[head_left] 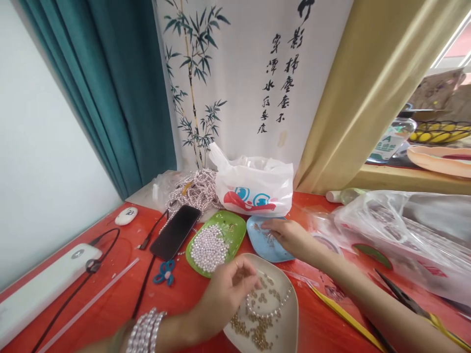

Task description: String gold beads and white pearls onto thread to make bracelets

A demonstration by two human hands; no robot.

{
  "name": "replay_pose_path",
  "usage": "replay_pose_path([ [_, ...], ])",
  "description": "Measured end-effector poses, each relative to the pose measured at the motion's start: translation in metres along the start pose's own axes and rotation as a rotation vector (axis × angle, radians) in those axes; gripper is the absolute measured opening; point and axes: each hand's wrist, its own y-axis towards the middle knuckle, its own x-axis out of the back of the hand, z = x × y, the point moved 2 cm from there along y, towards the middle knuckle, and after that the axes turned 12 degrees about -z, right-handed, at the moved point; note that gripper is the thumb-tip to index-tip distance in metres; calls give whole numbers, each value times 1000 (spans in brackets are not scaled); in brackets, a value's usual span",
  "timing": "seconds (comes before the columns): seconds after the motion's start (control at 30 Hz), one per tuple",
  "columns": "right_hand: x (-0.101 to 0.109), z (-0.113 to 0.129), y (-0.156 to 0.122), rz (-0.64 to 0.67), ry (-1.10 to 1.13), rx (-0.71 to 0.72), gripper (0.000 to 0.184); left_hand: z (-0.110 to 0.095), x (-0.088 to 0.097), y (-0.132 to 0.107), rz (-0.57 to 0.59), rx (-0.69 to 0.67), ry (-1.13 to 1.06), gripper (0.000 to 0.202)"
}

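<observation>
My left hand (233, 287) is closed in a pinch above the beige plate (290, 328). A thin string of pearl beads (270, 314) curves over that plate and runs up to its fingertips. Gold-coloured beads (261, 336) lie scattered beneath. Over the blue plate (277, 252), my right hand (289, 235) has its fingers pressed together at some small thin metal pieces (270, 240); whatever is between them is too small to make out. Between and behind the hands, a green plate (237, 228) holds a heap of white pearl beads (209, 247). Several strands of pearls (143, 333) circle my left wrist.
A black phone (175, 231), a blue knotted flower (164, 272), a white power strip (47, 289) and cables lie left. Behind stand bundled pearl strands (196, 189) and a white plastic bag (257, 189). Yellow-handled pliers (401, 294) and a clear plastic bag (408, 235) lie right.
</observation>
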Motion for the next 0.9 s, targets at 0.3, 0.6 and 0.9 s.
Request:
replay_pose_path([
  [0.3,13,15,-8,-125,106,-170,17,-20,9,9,-3,-168,62,5],
  [0.6,34,66,-38,18,856,-252,41,-73,-9,27,-35,-378,-50,6],
  [0.9,40,58,-54,78,941,-373,27,-86,-21,42,-149,-303,-278,10],
])
